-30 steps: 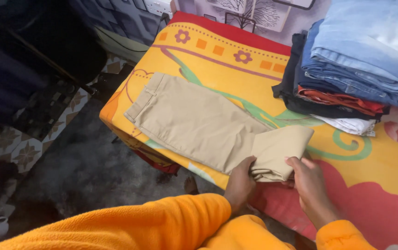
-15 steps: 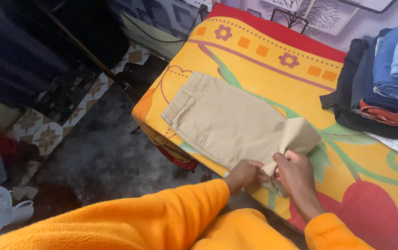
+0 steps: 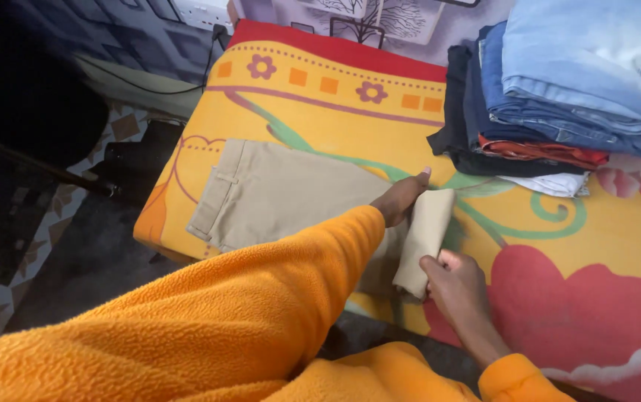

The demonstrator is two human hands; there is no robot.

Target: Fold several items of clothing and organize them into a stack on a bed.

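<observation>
Spread over the bed [image 3: 350, 112], a yellow floral cover with red blooms; stacked at its far right corner, a pile of folded jeans and clothes [image 3: 559, 97]. Lying flat across the near left part, beige trousers [image 3: 275, 193], leg end folded back. Left hand [image 3: 401, 197] pressed flat against the fold, fingers out; right hand [image 3: 454, 286] pinching its near edge.

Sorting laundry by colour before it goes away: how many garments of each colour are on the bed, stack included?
Beige trousers, being folded: 1
Blue jeans in the stack: 2 at least
Black: 1
Red-orange: 1
White: 1
Total: 6 visible; layers in the stack are hard to separate.
</observation>
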